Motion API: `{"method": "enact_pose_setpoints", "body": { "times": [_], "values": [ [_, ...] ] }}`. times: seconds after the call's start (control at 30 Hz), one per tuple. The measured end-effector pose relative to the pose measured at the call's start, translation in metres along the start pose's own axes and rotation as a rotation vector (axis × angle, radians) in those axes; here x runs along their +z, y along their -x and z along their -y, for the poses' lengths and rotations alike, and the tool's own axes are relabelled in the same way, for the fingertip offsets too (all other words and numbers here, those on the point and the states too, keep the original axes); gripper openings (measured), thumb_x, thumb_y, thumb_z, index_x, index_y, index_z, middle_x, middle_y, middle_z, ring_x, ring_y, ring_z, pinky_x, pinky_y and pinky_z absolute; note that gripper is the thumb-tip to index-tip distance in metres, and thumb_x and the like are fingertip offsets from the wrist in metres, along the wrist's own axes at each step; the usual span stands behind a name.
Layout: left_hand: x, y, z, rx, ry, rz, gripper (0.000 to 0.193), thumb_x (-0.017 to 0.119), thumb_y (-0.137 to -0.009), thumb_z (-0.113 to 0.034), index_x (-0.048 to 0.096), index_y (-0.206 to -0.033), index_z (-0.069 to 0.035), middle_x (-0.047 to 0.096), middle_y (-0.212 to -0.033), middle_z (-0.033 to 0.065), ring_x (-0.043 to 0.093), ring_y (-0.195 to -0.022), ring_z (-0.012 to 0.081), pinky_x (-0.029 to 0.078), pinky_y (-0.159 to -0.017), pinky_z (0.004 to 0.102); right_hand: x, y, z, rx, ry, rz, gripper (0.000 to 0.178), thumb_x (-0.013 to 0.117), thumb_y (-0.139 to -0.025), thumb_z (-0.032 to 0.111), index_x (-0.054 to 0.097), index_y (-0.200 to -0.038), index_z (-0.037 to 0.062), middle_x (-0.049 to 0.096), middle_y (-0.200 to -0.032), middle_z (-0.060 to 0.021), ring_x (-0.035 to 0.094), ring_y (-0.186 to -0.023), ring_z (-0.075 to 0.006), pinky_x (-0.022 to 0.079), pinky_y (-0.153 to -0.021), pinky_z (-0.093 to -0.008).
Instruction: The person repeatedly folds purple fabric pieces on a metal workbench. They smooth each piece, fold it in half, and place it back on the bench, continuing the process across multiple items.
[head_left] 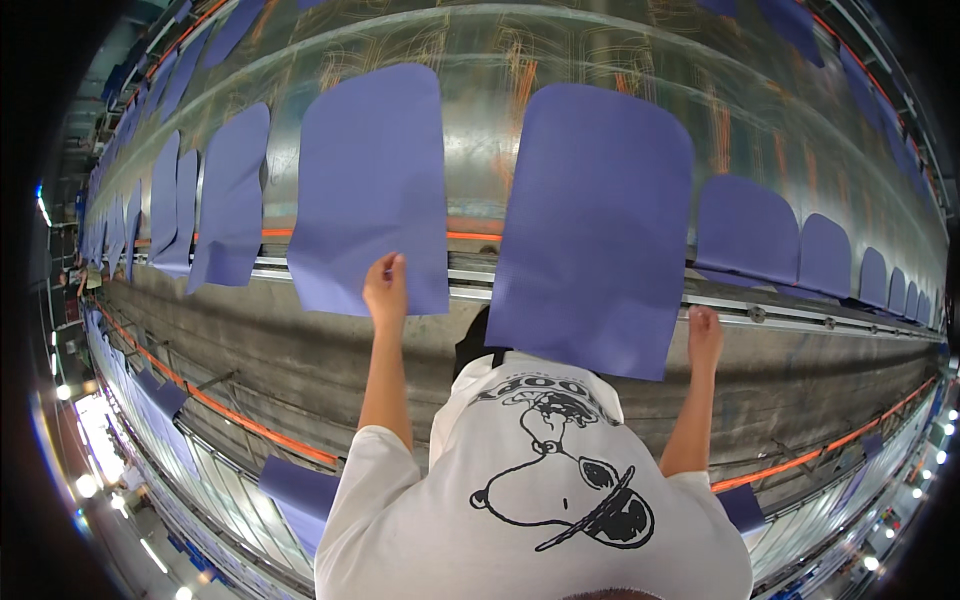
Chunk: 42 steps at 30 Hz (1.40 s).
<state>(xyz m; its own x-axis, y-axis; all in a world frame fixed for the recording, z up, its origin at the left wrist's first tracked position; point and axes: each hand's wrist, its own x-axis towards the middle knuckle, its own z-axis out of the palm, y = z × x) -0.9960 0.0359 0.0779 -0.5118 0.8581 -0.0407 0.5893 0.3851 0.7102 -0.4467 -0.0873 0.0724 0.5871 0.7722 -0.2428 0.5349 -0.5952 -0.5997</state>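
A large purple sheet (590,220) with rounded far corners lies in front of me on the long glossy table, its near end hanging over the edge toward my shirt. To its left is a similar purple sheet (370,180), slightly rippled at its lower part. My left hand (385,287) is over that left sheet's lower end, thumb and fingers drawn together with nothing visible in them; whether it touches the sheet I cannot tell. My right hand (704,332) is just right of the middle sheet's lower edge, beside the metal rail, its fingers curled in and no object showing.
More purple sheets hang in a row to the left (232,200) and right (748,225). A metal rail (780,312) and an orange strip (472,236) run along the table edge. Behind me, another table has an orange rail (270,435) and a purple sheet (300,490).
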Motion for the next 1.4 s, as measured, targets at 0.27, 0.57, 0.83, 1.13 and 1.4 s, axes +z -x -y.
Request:
{"method": "enact_pose_setpoints", "body": {
  "times": [0.27,0.57,0.83,1.13,1.4],
  "values": [
    [0.095,0.020,-0.112,0.003,0.183,0.680,0.041,0.069,-0.098,-0.037,0.070,-0.121,-0.003,0.076,-0.100,0.0166,0.072,-0.089,0.0259,0.054,-0.082,0.0357,0.065,-0.092,-0.003,0.028,0.034,-0.038,0.046,0.073,-0.096,0.036,0.068,-0.122,-0.0011,0.072,-0.095,-0.0074,0.066,-0.090,-0.0181,0.052,-0.082,-0.0324],
    [0.074,0.036,-0.012,-0.091,0.433,1.057,0.047,0.072,-0.096,-0.027,0.062,-0.132,0.002,0.070,-0.101,0.0063,0.064,-0.088,0.0131,0.052,-0.080,0.0303,0.047,-0.028,-0.023,0.058,-0.182,0.177,0.041,0.077,-0.094,0.029,0.071,-0.119,-0.0029,0.072,-0.094,-0.0038,0.064,-0.087,-0.0117,0.050,-0.079,-0.0281],
    [0.111,0.012,-0.036,-0.365,0.589,0.675,0.053,0.071,-0.098,-0.029,0.057,-0.137,0.004,0.070,-0.105,0.0048,0.065,-0.086,0.0118,0.052,-0.074,0.0275,0.059,-0.051,0.031,0.058,-0.153,-0.028,0.039,0.076,-0.095,0.026,0.070,-0.121,-0.0020,0.074,-0.094,-0.0062,0.067,-0.088,-0.0122,0.051,-0.080,-0.0274],
    [0.099,0.004,0.001,-0.256,0.482,0.733,0.042,0.074,-0.095,-0.023,0.066,-0.124,0.007,0.072,-0.088,0.0052,0.063,-0.073,0.0105,0.050,-0.066,0.0277,0.062,-0.053,-0.004,0.090,-0.330,0.203,0.031,0.076,-0.097,0.027,0.070,-0.112,0.0001,0.069,-0.087,0.0010,0.063,-0.079,-0.0099,0.049,-0.075,-0.0245],
    [0.135,-0.031,-0.025,-0.264,0.449,0.656,0.035,0.073,-0.097,-0.030,0.072,-0.112,0.002,0.070,-0.078,0.0023,0.061,-0.067,0.0093,0.050,-0.064,0.0277,0.090,-0.090,0.054,0.157,-0.407,0.097,0.050,0.076,-0.097,0.031,0.064,-0.129,-0.0048,0.073,-0.112,-0.0112,0.065,-0.102,-0.0147,0.049,-0.092,-0.0279]
  ]
}}
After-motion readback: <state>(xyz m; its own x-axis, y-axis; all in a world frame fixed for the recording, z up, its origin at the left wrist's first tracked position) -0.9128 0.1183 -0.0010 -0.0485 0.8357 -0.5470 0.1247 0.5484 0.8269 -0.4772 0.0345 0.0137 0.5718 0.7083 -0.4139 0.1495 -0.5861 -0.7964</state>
